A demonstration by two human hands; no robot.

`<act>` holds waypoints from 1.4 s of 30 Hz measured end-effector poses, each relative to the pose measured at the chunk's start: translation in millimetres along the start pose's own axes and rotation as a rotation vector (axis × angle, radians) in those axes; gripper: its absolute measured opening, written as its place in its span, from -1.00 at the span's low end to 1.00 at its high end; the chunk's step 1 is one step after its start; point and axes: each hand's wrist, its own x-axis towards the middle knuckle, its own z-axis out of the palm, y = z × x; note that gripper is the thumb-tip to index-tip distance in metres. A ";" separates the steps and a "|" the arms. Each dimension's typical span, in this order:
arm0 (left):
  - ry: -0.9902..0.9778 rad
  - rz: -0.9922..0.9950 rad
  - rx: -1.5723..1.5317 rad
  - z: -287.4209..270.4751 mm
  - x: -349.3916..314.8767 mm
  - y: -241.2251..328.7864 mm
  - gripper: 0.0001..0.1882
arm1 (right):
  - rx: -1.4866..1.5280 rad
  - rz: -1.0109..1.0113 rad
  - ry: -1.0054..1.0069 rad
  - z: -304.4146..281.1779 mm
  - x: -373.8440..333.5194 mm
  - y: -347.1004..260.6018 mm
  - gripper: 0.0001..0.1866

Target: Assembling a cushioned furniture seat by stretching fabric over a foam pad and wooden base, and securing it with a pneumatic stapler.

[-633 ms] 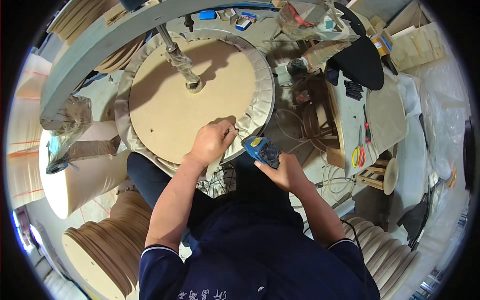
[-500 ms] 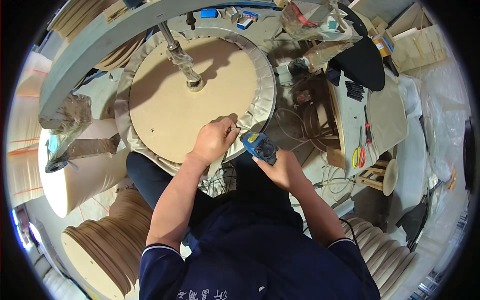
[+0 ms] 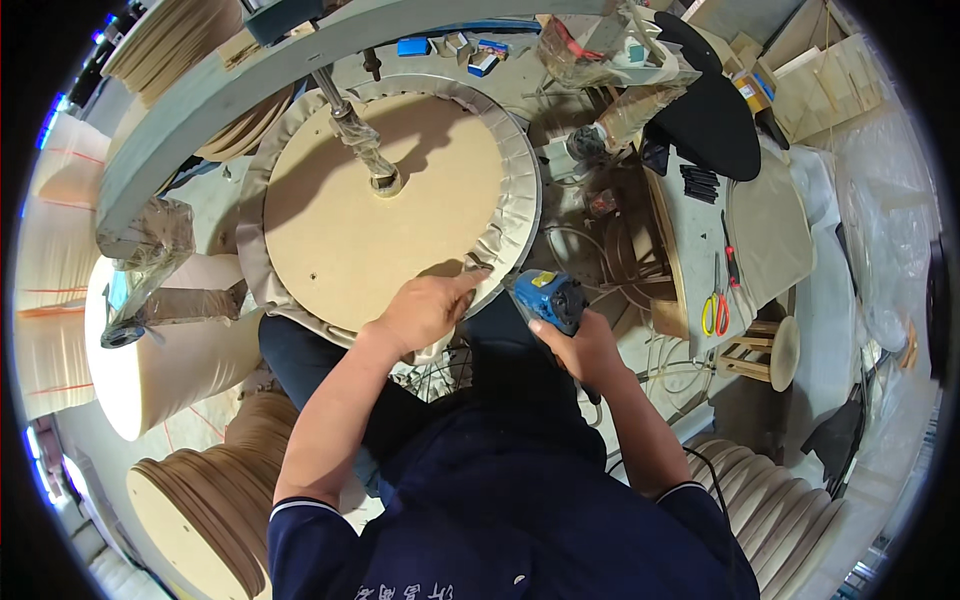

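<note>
A round wooden board (image 3: pixel 340 240) lies in front of me, with beige fabric (image 3: pixel 518 190) folded and pleated over its rim. My left hand (image 3: pixel 425 312) is at the near right edge, with the index finger stretched along a fold and pressing on it. The other fingers are curled over the fabric edge, and a loose flap shows below them. In my right hand (image 3: pixel 585 350) is a blue staple gun (image 3: pixel 550 298), its nose just right of the rim and apart from the fabric. A wrapped metal rod (image 3: pixel 358 140) comes down onto the board's middle.
A curved grey machine arm (image 3: pixel 200 95) arches over the far left. To the right, a bench (image 3: pixel 690 260) holds yellow-and-red scissors (image 3: pixel 715 312), a screwdriver (image 3: pixel 731 262) and black strips (image 3: pixel 699 183). Stacked round boards (image 3: pixel 205 490) stand at lower left. Hoses (image 3: pixel 650 375) run at right.
The staple gun has moved right, away from the rim. My left hand has gone from a pinch at the fabric edge to pressing with its index finger. The view has shifted slightly.
</note>
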 end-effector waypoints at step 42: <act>0.859 -0.706 -1.739 77.8 -121.9 -49.2 -0.59 | 0.143 0.088 0.073 -17.8 -5.1 12.7 -0.73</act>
